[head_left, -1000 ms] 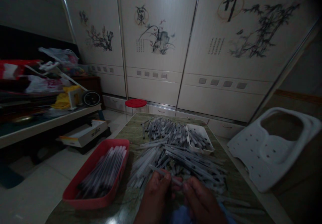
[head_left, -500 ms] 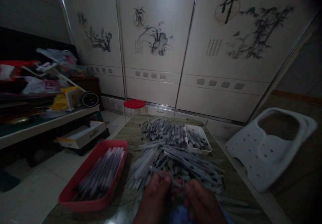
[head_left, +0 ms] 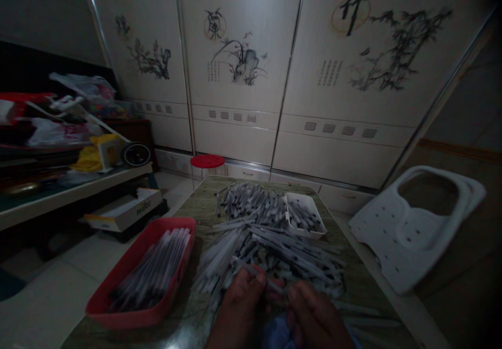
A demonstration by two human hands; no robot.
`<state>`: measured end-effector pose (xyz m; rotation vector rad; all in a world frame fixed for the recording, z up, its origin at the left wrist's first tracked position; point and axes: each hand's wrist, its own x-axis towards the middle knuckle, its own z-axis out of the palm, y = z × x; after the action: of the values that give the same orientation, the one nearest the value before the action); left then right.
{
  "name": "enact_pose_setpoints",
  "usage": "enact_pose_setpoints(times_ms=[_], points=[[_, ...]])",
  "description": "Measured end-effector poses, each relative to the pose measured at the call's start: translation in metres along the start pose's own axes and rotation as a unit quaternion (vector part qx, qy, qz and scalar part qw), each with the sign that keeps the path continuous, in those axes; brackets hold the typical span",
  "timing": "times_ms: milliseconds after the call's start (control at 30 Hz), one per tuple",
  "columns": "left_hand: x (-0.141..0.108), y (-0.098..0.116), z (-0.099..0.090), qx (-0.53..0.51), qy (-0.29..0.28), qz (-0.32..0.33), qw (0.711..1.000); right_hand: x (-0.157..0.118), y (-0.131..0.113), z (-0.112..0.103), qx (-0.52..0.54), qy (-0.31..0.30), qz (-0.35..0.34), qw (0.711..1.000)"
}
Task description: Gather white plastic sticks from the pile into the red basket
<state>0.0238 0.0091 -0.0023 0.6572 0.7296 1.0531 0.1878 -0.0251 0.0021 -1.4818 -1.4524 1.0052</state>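
A slim translucent pen [head_left: 276, 286] slants between my two hands, low in the middle of the view. My left hand [head_left: 240, 303] is closed around it, and its far end sticks out past the fingers. At the other end, the fingers of my right hand [head_left: 314, 310] pinch the tip; any small part there is too dark to make out. Just beyond my hands spreads a loose pile of translucent pen barrels [head_left: 223, 257]. Behind it lies a heap of short grey pieces with dark ends, perhaps pen caps [head_left: 251, 202].
To the left, a red plastic basket [head_left: 98, 312] holds many pens. A white tray [head_left: 322, 230] of short pieces sits at the table's [head_left: 204, 187] back right. A red stool [head_left: 207, 161], a white folding chair [head_left: 392, 244] and a shoebox [head_left: 121, 216] surround the table.
The whole view has shifted slightly, with things sitting a little further left. Both hands keep their hold on the pen, nearly unmoved.
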Motion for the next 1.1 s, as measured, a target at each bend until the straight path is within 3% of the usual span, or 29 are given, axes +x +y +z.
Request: enact_pose_setpoints(times_ms=[67,300,500,700,800,967,1100], points=[[0.001,-0.002,0.0,0.002,0.002,-0.002,1.0,0.0,0.002,-0.001,0.01,-0.004,0.014,1.0],[0.004,-0.008,-0.001,-0.025,-0.006,-0.002,1.0,-0.002,0.003,-0.005,-0.077,0.039,-0.081,0.993],[0.0,-0.003,0.003,-0.024,-0.038,-0.006,0.999,-0.004,0.006,-0.003,0.02,-0.015,0.012,1.0],[0.001,-0.004,0.008,-0.048,-0.015,-0.019,0.999,-0.003,0.009,-0.007,-0.066,0.04,-0.077,0.994],[0.001,-0.003,0.008,-0.055,-0.04,-0.019,0.997,-0.003,0.011,-0.005,-0.043,0.033,-0.053,0.997],[-0.001,-0.001,0.011,-0.07,-0.051,-0.007,0.996,-0.004,0.013,0.001,0.079,-0.011,0.052,0.995],[0.001,-0.005,0.012,-0.058,-0.022,-0.005,0.998,-0.006,0.007,-0.001,0.012,0.049,0.014,0.999]])
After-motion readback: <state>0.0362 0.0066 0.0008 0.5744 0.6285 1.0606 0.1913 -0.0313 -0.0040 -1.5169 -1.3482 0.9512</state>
